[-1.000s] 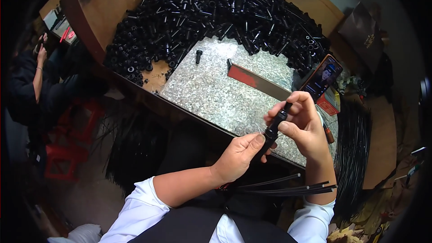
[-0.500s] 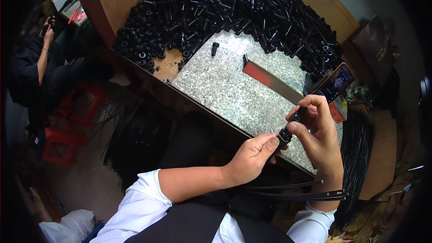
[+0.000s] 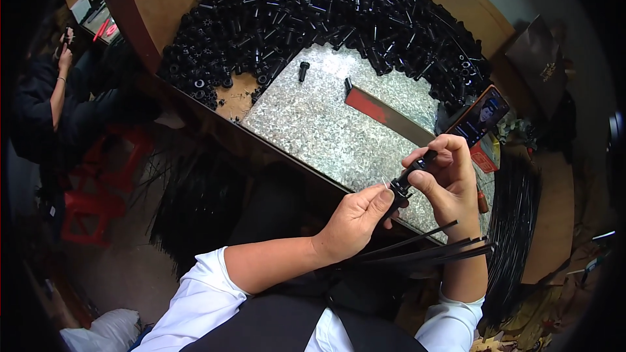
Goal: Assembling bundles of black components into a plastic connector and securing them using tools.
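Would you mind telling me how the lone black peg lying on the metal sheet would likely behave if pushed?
The black peg looks small and cylindrical, so it would probably roll. It seems light plastic, like the heaped black parts. The smooth metal sheet likely lets it slide easily.

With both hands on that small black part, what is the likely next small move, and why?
Probably pressing the two ends together. The right hand pinches the small black tubular part at its upper end, and the left hand grips its lower end above the metal sheet; how far it is seated cannot be told.
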The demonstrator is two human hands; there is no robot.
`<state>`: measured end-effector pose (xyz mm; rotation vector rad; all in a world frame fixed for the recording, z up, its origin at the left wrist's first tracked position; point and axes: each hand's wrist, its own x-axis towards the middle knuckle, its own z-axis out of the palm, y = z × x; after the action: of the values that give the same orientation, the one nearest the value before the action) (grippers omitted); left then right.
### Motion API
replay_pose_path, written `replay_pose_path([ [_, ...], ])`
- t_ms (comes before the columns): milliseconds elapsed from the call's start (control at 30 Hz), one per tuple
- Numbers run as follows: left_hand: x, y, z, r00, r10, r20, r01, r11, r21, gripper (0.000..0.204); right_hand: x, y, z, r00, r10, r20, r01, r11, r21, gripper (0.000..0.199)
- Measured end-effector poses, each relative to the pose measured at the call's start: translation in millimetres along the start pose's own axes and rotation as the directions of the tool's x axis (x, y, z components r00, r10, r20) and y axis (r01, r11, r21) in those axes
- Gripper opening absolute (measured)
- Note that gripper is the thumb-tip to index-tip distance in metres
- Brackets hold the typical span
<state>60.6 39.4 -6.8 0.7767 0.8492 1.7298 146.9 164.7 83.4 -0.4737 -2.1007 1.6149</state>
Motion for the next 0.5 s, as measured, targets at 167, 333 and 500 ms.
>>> replay_pose_path([
  [167,0,9,1,0.997,-0.067,-0.044,0.063,0.995,-0.072,0.041,-6,-5,1,0.996,0.076,-0.047,-0.078,0.996,-0.046,0.063],
  [333,0,4,-6,0.995,-0.092,0.034,0.096,0.985,-0.142,0.04,-16,15,-9,0.996,0.036,0.082,-0.001,0.917,-0.4,0.049],
  [500,2,6,1,0.998,-0.061,-0.019,0.058,0.985,-0.163,0.039,-17,6,-5,0.986,-0.053,0.158,0.119,0.887,-0.445,0.029],
])
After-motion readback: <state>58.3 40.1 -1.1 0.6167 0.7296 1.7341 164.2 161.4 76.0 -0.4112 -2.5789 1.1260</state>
